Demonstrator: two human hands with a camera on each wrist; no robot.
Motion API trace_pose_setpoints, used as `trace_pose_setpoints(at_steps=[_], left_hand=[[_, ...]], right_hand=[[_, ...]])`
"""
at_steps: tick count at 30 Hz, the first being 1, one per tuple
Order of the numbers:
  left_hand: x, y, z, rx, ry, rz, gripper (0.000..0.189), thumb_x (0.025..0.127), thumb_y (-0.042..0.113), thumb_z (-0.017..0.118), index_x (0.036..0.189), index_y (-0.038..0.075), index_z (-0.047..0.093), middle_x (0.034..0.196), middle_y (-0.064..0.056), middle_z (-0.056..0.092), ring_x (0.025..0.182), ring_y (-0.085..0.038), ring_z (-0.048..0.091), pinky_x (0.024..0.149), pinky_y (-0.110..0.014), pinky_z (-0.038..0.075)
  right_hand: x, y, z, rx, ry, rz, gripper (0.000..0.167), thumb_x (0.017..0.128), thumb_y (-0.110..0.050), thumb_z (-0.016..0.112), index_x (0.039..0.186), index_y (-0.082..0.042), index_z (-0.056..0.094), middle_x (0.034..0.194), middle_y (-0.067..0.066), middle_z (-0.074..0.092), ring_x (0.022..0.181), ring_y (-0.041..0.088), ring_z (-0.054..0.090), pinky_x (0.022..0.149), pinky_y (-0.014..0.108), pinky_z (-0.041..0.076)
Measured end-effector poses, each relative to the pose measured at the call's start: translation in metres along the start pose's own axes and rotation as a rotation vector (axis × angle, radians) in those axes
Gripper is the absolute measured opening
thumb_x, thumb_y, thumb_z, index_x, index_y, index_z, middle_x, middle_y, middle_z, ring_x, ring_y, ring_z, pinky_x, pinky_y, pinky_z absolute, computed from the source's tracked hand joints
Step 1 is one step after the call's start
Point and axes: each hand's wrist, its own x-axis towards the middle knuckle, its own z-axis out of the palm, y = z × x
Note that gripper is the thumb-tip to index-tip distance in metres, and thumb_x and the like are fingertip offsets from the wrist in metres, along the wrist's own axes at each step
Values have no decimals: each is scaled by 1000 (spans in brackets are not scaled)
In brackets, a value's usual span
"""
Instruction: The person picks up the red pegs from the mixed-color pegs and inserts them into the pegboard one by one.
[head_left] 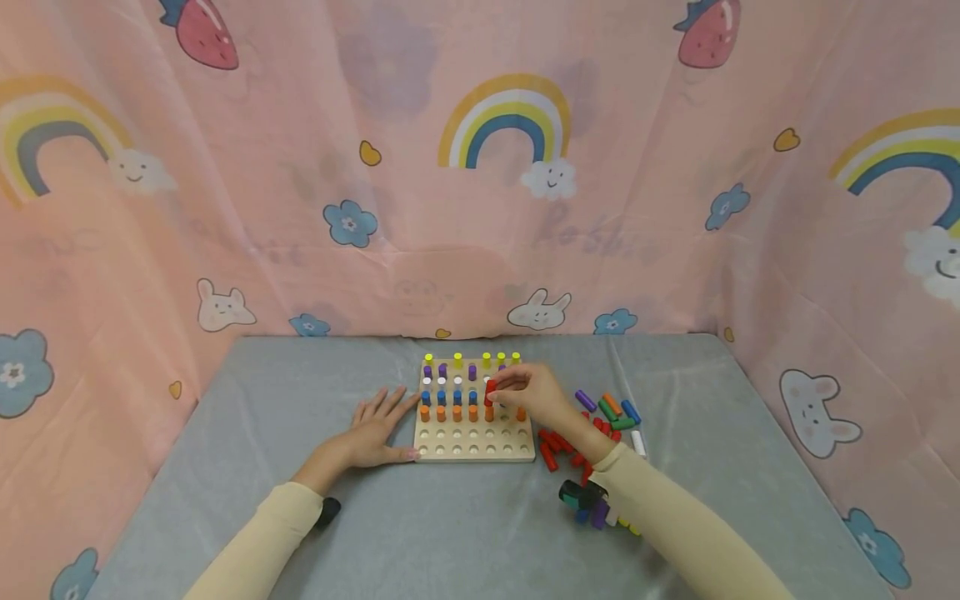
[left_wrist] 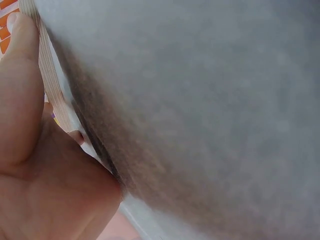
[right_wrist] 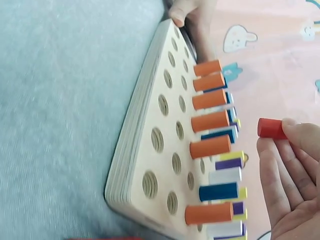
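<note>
My right hand [head_left: 534, 393] pinches a red peg [right_wrist: 270, 128] between thumb and fingers, above the right half of the wooden pegboard [head_left: 474, 457]. In the right wrist view this peg is apart from the board. Beside the board's left edge, my left hand [head_left: 377, 435] lies with fingers spread and its thumb touching the near left corner. Rows of yellow, purple, white and blue pegs stand upright in the board, with orange pegs [right_wrist: 210, 148] in front of them. The two nearest rows of holes hold no pegs. My right hand hides part of the board in the head view.
Right of the board lies a loose heap of red pegs [head_left: 549, 457]. Green, purple, orange and blue pegs [head_left: 631, 412] lie beyond it, a white peg [head_left: 638, 443] beside it. More mixed pegs [head_left: 599, 513] lie under the right forearm. A pink printed curtain [head_left: 480, 275] surrounds the grey table.
</note>
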Motion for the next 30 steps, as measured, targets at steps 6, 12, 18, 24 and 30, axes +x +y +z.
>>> trace_pose_setpoints(at_steps=[6, 12, 18, 24, 30], left_hand=[[1, 0, 2, 15, 18, 9, 96, 86, 54, 70, 160, 21, 18, 168, -16, 10, 153, -48, 3, 115, -75, 4], [0, 0, 1, 16, 16, 6, 96, 86, 54, 69, 160, 20, 18, 168, -17, 9, 153, -49, 3, 115, -75, 4], [0, 0, 1, 16, 5, -2, 96, 86, 56, 69, 160, 22, 17, 168, -16, 9, 153, -48, 3, 116, -74, 3], [-1, 1, 1, 7, 5, 0, 96, 86, 55, 69, 160, 21, 17, 168, -17, 9, 153, -49, 3, 115, -75, 3], [0, 1, 0, 8, 9, -5, 95, 87, 55, 68, 160, 21, 17, 168, -16, 9, 153, -48, 2, 115, -75, 3]], right_hand=[[-2, -9, 12, 6, -8, -36, 25, 84, -13, 79, 107, -3, 75, 100, 16, 75, 81, 13, 72, 74, 31, 60], [-1, -11, 26, -30, -7, -39, 22, 85, -15, 78, 105, -7, 76, 99, 12, 76, 82, 14, 72, 71, 30, 59], [1, -14, 38, -10, -22, -77, 20, 85, -15, 78, 104, -9, 76, 98, 9, 76, 82, 12, 72, 74, 31, 59], [2, -18, 49, -17, -13, -112, 16, 84, -11, 78, 100, -8, 76, 96, 10, 77, 80, 12, 72, 68, 25, 57], [3, -19, 61, -19, -8, -116, 17, 85, -10, 78, 101, -7, 76, 97, 11, 77, 81, 13, 73, 68, 23, 59]])
